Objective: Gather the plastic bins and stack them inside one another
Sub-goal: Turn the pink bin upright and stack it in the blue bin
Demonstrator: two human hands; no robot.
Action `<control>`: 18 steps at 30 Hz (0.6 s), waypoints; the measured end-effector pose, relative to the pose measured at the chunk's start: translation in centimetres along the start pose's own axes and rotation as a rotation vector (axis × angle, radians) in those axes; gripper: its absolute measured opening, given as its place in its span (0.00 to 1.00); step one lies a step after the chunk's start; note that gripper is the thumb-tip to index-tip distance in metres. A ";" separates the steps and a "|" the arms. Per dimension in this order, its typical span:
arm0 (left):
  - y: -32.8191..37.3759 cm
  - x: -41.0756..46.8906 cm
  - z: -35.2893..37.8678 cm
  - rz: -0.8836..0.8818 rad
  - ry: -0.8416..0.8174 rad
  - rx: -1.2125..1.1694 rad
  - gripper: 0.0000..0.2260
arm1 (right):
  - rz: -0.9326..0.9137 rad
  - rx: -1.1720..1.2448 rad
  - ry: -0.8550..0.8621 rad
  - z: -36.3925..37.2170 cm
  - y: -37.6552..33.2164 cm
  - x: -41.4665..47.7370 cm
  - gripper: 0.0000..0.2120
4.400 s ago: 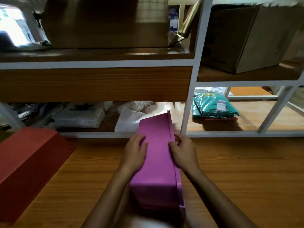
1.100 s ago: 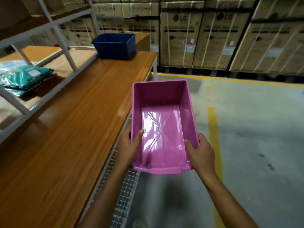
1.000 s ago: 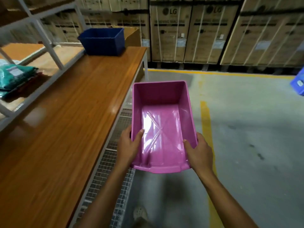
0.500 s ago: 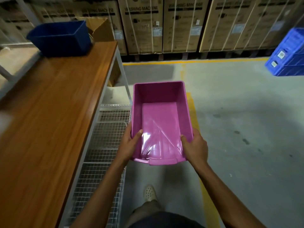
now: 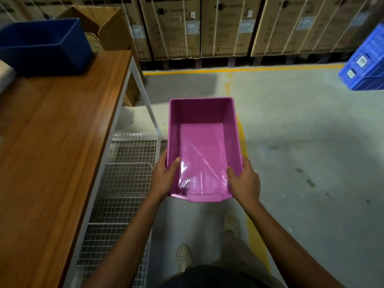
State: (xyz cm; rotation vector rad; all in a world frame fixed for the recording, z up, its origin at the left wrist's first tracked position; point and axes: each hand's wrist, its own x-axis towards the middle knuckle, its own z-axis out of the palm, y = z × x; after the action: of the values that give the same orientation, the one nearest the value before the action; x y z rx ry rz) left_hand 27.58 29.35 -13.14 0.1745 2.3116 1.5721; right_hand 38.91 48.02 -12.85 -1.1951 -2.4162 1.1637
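An empty pink plastic bin [image 5: 202, 113] is held upright in front of me, above the concrete floor. My left hand [image 5: 165, 176] grips its near left corner with the thumb inside the wall. My right hand [image 5: 245, 180] grips its near right corner the same way. A dark blue bin [image 5: 43, 47] stands on the far end of the wooden table at the upper left.
The wooden table [image 5: 52, 146] runs along my left, with a wire mesh shelf [image 5: 122, 183] below its edge. Strapped cardboard cartons [image 5: 226, 26] line the back wall behind a yellow floor line. Blue stacked crates [image 5: 367, 63] stand at the far right. An open carton [image 5: 104, 26] sits behind the blue bin.
The pink bin came off the table and was turned upright. My view has swung right, away from the shelving toward the aisle, bringing the blue crates into sight. Both hands keep their grip.
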 end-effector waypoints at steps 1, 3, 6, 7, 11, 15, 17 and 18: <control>0.0 1.1 0.7 0.004 0.019 0.016 0.23 | -0.008 -0.002 -0.008 0.1 0.0 1.4 0.26; 0.1 3.2 2.1 0.015 0.064 0.063 0.25 | -0.021 -0.009 -0.033 0.1 0.1 4.4 0.26; 1.4 5.9 4.4 0.003 0.117 0.086 0.23 | -0.050 -0.027 -0.070 0.1 0.1 9.5 0.28; 1.7 6.9 5.2 -0.006 0.143 0.089 0.22 | -0.061 -0.034 -0.081 0.0 0.0 11.2 0.28; 3.4 10.8 8.2 -0.030 0.232 0.120 0.24 | -0.129 -0.052 -0.121 -0.7 -0.7 17.5 0.29; 5.2 13.8 10.2 -0.032 0.311 0.119 0.26 | -0.179 -0.055 -0.163 -1.2 -1.8 22.7 0.29; 6.4 15.0 10.8 -0.031 0.344 0.095 0.26 | -0.221 -0.043 -0.162 -1.2 -2.5 25.1 0.29; 7.1 15.6 10.9 -0.029 0.362 0.085 0.25 | -0.236 -0.030 -0.165 -1.2 -3.1 26.1 0.28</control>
State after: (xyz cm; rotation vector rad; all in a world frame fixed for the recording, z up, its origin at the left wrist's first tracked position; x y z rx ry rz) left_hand 16.16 46.11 -13.47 -0.1351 2.6399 1.6014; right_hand 20.65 66.98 -13.71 -0.8205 -2.6167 1.1970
